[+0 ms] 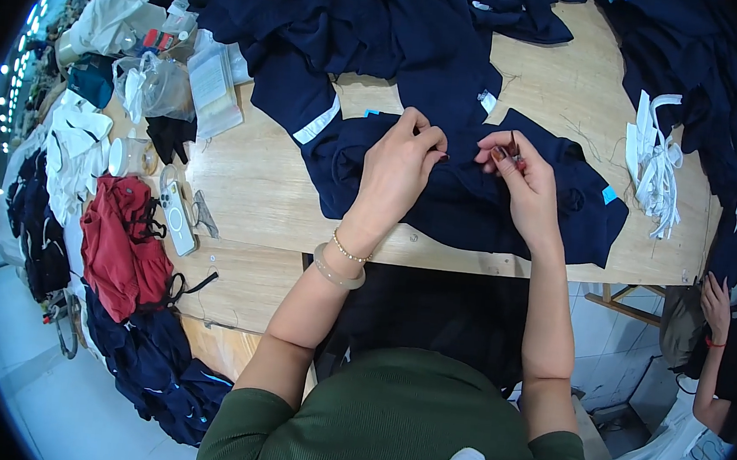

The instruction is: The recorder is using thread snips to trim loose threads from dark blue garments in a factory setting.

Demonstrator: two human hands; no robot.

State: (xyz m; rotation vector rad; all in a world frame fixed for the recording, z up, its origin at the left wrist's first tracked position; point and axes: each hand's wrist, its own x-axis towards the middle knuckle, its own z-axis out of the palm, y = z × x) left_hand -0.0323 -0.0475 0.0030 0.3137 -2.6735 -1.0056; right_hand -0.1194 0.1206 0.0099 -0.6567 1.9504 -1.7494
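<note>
A navy blue garment (pixel 466 212) lies bunched on the light wooden table in front of me, with a light blue tag (pixel 611 195) at its right end. Above its middle, my left hand (pixel 399 164) is closed in a pinch; whatever sits between its fingertips is too small to make out. My right hand (pixel 523 187), a short way to the right over the same cloth, has its fingers closed round small thread snips (pixel 516 146), dark at the tip with some red, mostly hidden by the fingers.
More navy garments (pixel 316 24) are heaped at the far side. White strips (pixel 654 167) lie to the right. At left are plastic packets (pixel 215 85), a phone (pixel 178 218), a clear cup (pixel 132 157) and red cloth (pixel 121 248). Another person's hand (pixel 716 306) touches navy cloth at far right.
</note>
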